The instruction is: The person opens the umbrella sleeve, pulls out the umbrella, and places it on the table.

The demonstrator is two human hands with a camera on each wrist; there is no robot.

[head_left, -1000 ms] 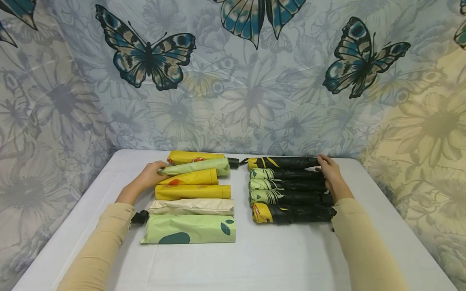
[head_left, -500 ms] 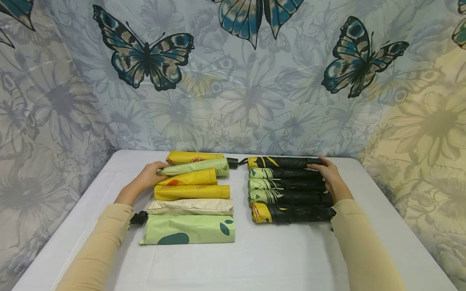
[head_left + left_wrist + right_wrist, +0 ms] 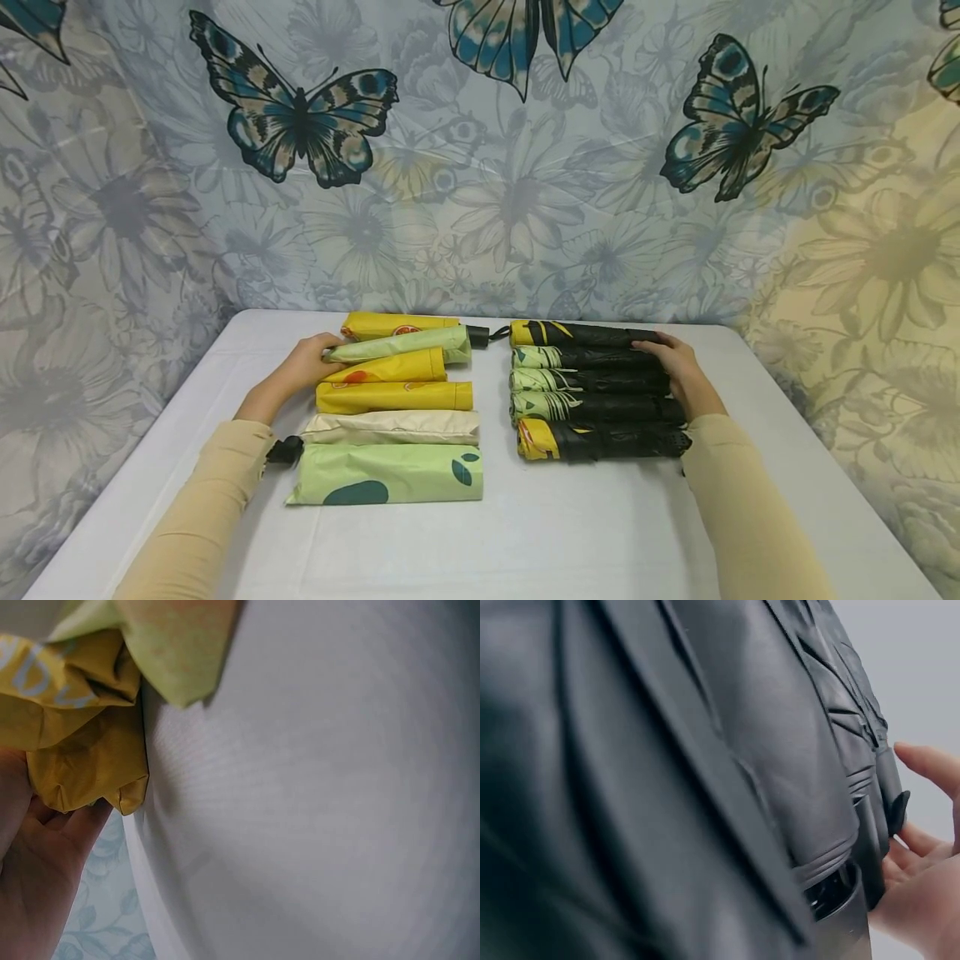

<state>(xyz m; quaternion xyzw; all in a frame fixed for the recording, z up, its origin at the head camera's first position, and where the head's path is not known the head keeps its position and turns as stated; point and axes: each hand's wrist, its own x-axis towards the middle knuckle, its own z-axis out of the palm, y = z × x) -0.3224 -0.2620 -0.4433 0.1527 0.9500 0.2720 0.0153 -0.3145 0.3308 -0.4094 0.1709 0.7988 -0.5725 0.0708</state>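
Folded black umbrellas lie in a row on the right, their tips yellow or green. My right hand (image 3: 678, 367) grips the handle end of the farthest umbrella (image 3: 581, 334); in the right wrist view its thumb and fingers (image 3: 926, 844) lie either side of that end. On the left are fabric umbrella sleeves. My left hand (image 3: 303, 364) holds the left end of a tilted pale green sleeve (image 3: 405, 344), beside a yellow sleeve (image 3: 401, 323) at the back. In the left wrist view, fingers (image 3: 75, 829) reach behind a crumpled yellow sleeve end (image 3: 94, 765); the full grip is hidden.
Nearer on the left lie two yellow sleeves (image 3: 393, 397), a beige one (image 3: 390, 427) and a larger green one (image 3: 386, 473). A black handle (image 3: 285, 450) sticks out near the left sleeve. The white table (image 3: 510, 542) backs onto a butterfly-print cloth (image 3: 517, 208).
My right thumb has come round to the near side of the farthest umbrella's end, and that umbrella now slants slightly. My left hand keeps its place.
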